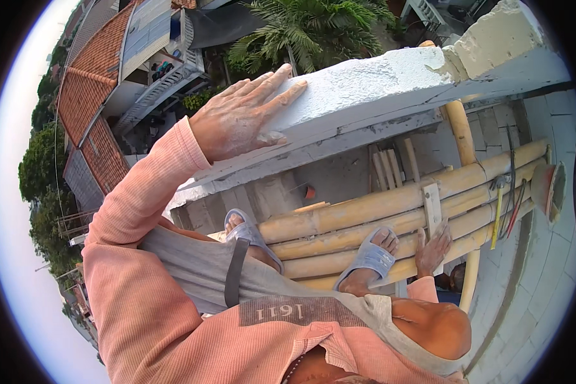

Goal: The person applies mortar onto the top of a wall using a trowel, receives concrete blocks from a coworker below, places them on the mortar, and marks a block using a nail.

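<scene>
While the person stands high up on a row of bamboo poles (365, 217), the left hand (240, 118) lies flat on top of a white wall ledge (365, 83). The fingers (281, 80) are spread out and straight, so this hand grips nothing; it only presses down on the ledge. The ledge runs on past the fingertips toward a broken corner far from the hand. It looks rough, hard and very heavy, like plaster over brick. I think it will not bend or slip, so a flat palm on its top is a good hold. Its edge under the thumb looks chipped, so it may crumble there.

The right hand (434, 248) is lower down, open, with its fingers resting on the outer bamboo pole. It is not closed around anything. Just beside this hand is a foot in a grey sandal (369, 256), and another sandal (249, 233) stands further along the poles. The bamboo looks smooth, round and stiff. I think it could roll or feel slippery, so it is best held around its whole width. A flat wooden slat (432, 208) crosses the poles just above the right hand. Some long tools (502, 214) lie on the poles past it.
</scene>
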Demonstrator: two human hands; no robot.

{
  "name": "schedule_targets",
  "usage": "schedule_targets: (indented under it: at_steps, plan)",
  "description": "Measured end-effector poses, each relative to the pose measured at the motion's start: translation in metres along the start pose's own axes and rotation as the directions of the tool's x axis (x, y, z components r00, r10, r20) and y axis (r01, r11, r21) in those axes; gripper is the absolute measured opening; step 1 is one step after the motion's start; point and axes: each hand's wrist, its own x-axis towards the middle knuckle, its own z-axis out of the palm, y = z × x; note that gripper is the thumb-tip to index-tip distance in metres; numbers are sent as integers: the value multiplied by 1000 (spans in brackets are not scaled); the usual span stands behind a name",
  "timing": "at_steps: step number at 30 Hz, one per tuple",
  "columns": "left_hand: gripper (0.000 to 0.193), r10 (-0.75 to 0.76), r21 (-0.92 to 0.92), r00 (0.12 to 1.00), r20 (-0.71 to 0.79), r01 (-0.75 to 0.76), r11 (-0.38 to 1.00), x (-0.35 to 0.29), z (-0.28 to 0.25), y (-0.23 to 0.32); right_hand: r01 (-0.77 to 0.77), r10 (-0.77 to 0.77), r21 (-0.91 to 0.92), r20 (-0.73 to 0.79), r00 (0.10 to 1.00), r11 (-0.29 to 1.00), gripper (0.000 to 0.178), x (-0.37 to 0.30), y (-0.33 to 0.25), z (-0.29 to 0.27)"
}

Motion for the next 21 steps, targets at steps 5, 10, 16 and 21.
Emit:
schedule_targets:
  at_steps: [5, 10, 16, 21]
  plan:
    - [69, -339, 267, 897, 282, 266, 926, -92, -74, 10, -45, 46, 55, -7, 999, 997, 84, -1, -5, 0]
    - [52, 228, -602, 926, 302, -1, 798, -104, -53, 85, -27, 27, 18, -5, 1000, 999, 81, -2, -3, 6]
    - [43, 72, -110, 770, 634, -3, 994, -142, 55, 155, -46, 45, -38, -28, 999, 998, 75, -5, 3, 14]
    - [43, 153, -165, 901, 407, -92, 982, -135, 49, 164, -77, 76, -73, -26, 997, 994, 73, -2, 3, 13]
